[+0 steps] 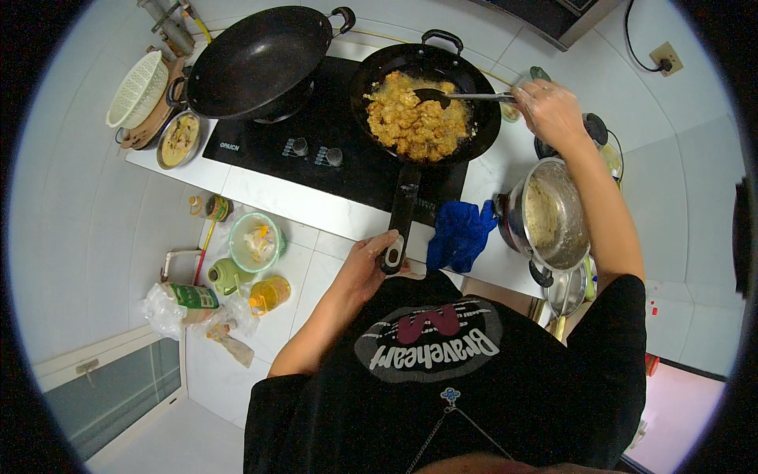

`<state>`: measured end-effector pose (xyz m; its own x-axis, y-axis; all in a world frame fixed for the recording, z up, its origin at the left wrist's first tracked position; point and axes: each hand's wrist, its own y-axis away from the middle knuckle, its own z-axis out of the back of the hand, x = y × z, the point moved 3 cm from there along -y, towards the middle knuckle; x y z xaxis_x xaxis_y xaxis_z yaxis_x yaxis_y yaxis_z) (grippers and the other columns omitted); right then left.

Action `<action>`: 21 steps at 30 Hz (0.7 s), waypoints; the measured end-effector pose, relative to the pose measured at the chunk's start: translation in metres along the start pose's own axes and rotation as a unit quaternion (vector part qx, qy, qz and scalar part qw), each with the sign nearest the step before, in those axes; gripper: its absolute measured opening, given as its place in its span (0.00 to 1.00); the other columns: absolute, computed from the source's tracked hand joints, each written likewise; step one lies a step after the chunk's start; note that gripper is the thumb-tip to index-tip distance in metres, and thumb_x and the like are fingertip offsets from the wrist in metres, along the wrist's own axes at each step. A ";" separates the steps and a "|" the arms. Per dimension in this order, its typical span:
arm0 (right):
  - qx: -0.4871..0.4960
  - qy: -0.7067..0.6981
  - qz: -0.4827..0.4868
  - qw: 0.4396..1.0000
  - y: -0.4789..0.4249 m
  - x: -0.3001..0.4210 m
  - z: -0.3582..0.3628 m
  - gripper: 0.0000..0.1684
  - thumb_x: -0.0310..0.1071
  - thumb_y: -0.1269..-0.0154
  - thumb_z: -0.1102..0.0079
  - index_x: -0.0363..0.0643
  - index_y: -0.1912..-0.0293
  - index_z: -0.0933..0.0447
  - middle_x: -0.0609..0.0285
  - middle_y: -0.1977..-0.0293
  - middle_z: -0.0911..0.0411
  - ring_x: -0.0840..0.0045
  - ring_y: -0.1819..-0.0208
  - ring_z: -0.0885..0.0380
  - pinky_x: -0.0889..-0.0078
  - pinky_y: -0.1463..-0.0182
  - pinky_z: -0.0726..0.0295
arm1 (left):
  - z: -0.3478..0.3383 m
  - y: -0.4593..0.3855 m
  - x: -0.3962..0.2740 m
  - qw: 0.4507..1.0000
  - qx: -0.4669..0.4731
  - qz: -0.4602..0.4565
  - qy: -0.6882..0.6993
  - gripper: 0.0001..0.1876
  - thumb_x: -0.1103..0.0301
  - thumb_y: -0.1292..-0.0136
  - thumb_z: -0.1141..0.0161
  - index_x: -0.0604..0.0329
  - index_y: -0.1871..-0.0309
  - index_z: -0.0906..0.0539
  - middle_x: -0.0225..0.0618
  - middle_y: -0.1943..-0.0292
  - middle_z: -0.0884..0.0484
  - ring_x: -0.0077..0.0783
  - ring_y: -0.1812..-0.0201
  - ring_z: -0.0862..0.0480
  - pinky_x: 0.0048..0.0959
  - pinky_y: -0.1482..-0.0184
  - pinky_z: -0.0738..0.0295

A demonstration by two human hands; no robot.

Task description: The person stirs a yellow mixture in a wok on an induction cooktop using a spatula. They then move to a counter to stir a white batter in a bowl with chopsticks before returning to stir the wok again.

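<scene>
Golden-brown battered pieces of food [414, 124] lie in bubbling oil in a black wok [487, 127] on the right side of the cooktop. My right hand [548, 109], dusted with a pale coating, grips the metal handle of a spatula [479, 96], whose dark head rests on the food. My left hand [376, 260] is closed around the end of the wok's long black handle [404, 201]. A crumpled blue cloth [462, 234] lies at the counter's front edge, right of that handle. Beneath my right forearm stands a steel pot [556, 219] with pale batter residue inside.
A larger empty black wok [254, 59] sits on the left burner of the black cooktop [266, 148]. Left of it are a metal bowl of food in liquid [180, 139] and a white plastic colander [139, 89]. A green waste bin [278, 243] and an oil bottle [270, 293] stand on the floor.
</scene>
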<state>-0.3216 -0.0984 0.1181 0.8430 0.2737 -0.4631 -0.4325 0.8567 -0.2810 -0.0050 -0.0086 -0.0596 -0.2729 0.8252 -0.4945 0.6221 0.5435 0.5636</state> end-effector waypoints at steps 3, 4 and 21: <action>0.003 0.043 0.015 0.999 0.006 0.007 0.019 0.11 0.30 0.51 0.41 0.43 0.63 0.23 0.65 0.67 0.22 0.71 0.60 0.23 0.68 0.59 0.23 | 0.001 0.000 0.001 1.000 0.000 0.007 -0.017 0.16 0.57 0.36 0.45 0.60 0.55 0.25 0.35 0.63 0.20 0.32 0.62 0.18 0.35 0.59 0.20; 0.003 0.058 0.020 0.998 0.008 0.009 0.024 0.12 0.30 0.51 0.41 0.43 0.63 0.23 0.66 0.67 0.22 0.72 0.60 0.23 0.68 0.59 0.24 | 0.000 0.000 0.000 1.000 0.001 0.011 -0.023 0.16 0.56 0.35 0.46 0.60 0.55 0.25 0.35 0.63 0.20 0.32 0.62 0.18 0.35 0.59 0.21; 0.050 0.140 -0.018 0.989 0.060 0.018 0.073 0.10 0.33 0.47 0.46 0.47 0.63 0.21 0.68 0.69 0.22 0.75 0.64 0.25 0.71 0.63 0.26 | 0.010 -0.008 0.003 1.000 -0.003 0.019 0.005 0.18 0.58 0.40 0.38 0.61 0.53 0.23 0.32 0.67 0.21 0.28 0.67 0.21 0.36 0.69 0.22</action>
<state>-0.3093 -0.0102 0.1539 0.7297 0.1227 -0.6727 -0.3581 0.9067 -0.2231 -0.0039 -0.0125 -0.0720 -0.2567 0.8467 -0.4660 0.6282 0.5126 0.5853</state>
